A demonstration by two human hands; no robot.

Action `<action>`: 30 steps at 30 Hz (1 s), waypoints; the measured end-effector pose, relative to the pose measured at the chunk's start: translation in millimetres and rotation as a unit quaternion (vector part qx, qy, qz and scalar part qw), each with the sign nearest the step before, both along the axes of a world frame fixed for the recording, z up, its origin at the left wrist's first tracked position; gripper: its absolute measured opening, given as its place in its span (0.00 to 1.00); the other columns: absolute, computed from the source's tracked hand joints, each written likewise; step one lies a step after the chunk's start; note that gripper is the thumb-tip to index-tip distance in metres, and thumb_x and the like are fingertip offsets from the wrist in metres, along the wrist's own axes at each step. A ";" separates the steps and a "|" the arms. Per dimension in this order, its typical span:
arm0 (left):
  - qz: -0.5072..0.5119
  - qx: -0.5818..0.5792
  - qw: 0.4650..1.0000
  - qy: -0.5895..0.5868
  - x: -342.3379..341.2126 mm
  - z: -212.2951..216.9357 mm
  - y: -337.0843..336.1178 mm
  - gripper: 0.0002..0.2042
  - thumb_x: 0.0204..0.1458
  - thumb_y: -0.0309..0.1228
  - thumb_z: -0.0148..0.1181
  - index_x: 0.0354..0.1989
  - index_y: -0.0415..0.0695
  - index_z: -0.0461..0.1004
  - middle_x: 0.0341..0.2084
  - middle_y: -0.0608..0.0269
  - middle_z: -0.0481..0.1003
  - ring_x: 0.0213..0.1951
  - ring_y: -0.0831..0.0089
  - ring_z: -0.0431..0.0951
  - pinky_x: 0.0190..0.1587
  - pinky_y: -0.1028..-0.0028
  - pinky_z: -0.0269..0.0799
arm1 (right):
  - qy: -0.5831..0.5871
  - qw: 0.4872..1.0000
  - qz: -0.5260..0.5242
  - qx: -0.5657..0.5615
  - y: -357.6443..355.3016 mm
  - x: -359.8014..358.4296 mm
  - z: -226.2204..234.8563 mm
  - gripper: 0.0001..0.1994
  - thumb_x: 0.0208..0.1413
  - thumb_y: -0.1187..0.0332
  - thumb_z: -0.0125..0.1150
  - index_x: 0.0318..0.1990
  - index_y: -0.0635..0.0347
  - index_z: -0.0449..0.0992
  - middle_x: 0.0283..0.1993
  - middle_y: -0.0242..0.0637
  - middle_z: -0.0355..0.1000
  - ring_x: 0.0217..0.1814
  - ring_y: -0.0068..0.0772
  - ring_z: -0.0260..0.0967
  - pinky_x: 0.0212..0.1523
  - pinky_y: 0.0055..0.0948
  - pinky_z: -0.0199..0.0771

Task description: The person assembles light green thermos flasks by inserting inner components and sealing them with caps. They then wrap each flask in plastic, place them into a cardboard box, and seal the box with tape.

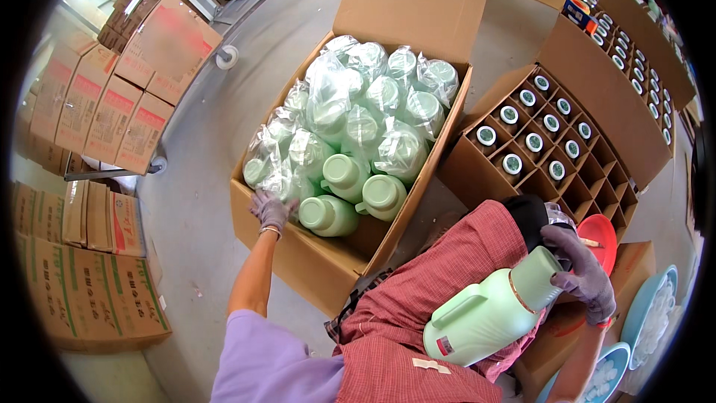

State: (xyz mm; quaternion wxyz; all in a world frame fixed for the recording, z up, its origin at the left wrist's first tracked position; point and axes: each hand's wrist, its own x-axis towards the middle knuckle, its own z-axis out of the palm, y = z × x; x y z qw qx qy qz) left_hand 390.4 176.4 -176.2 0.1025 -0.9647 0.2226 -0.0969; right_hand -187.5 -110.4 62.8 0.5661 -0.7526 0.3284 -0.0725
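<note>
A pale green thermos jug (488,315) with a side handle lies tilted across my lap. My right hand (589,276), in a grey-purple glove, grips the jug around its cup-shaped lid (535,277). At the left edge of a large cardboard box (294,257), my gloved left hand (270,211) reaches over the rim with fingers spread, beside a clear plastic bag (272,172). Inside that box stand several bagged green jugs (362,130). Nearest me are three unbagged ones, including a tilted jug (328,215) close to my left hand.
Right of the large box stands a divided carton (477,151) of white-capped bottles, another behind it. A red bowl (600,242) and blue basins (647,313) are at my right. Stacked cartons (97,295) and a loaded cart (119,168) line the left.
</note>
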 end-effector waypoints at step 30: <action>-0.533 -0.396 0.699 0.266 -359.1 164.7 -308.3 0.42 0.44 0.41 0.72 0.65 0.37 0.56 0.57 0.39 0.61 0.59 0.50 0.62 0.62 0.55 0.58 | -0.212 0.873 -0.401 -0.179 -100.2 61.0 -67.2 0.07 0.51 0.72 0.56 0.29 0.69 0.69 0.20 0.39 0.65 0.25 0.22 0.56 0.27 0.27 0.63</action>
